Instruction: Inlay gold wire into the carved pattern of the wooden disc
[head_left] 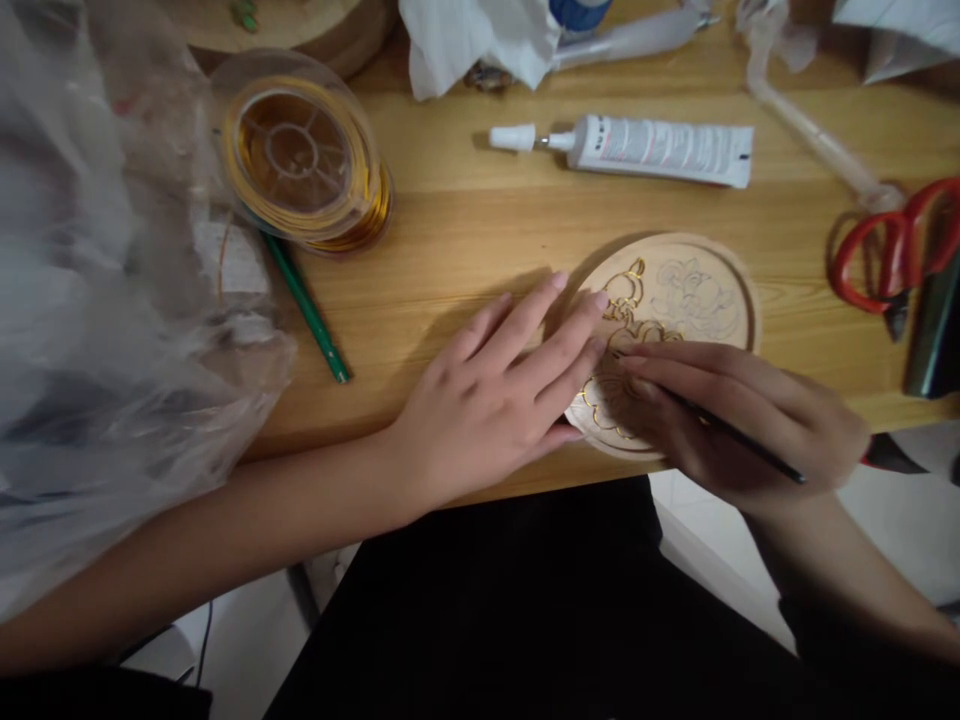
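Observation:
A round wooden disc (697,290) lies near the table's front edge, with a pencilled flower drawing partly outlined in gold wire. My left hand (502,390) lies flat, fingers stretched out, its fingertips pressing on the disc's left edge. My right hand (742,420) is closed around a thin dark tool (739,437), whose tip rests on the gold outline at the disc's lower middle.
A spool of gold wire (304,160) stands at the left beside a green pencil (304,305). A white glue tube (645,148) lies behind the disc. Red-handled scissors (892,250) sit at the right. A crumpled clear plastic bag (97,300) fills the left.

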